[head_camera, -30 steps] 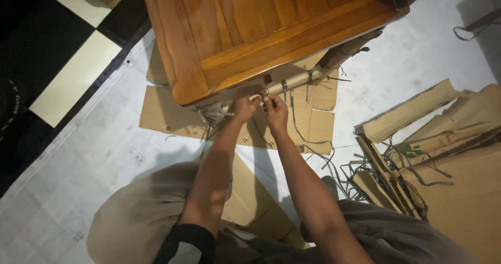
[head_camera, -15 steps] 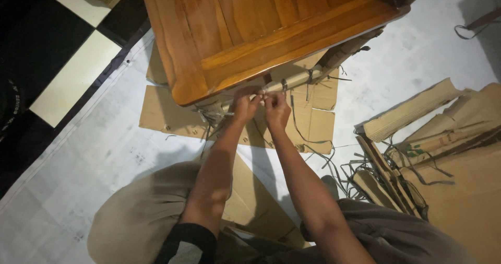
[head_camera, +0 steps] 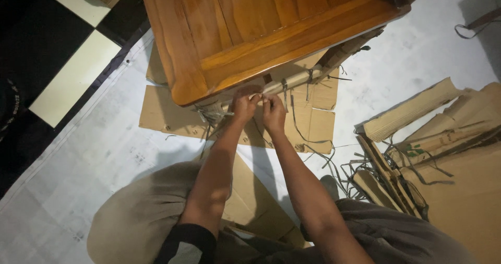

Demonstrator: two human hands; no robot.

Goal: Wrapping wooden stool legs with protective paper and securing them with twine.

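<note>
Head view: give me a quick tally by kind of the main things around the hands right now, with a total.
Wooden table top: 1
Cardboard-wrapped table legs: 1 clearly visible
Flat cardboard sheets under the table: 1 patch, sheet count unclear
Rolled cardboard pieces at the side: 1 clear
Hands: 2, left and right, both pinching at the wrapped leg
Total: 6
</note>
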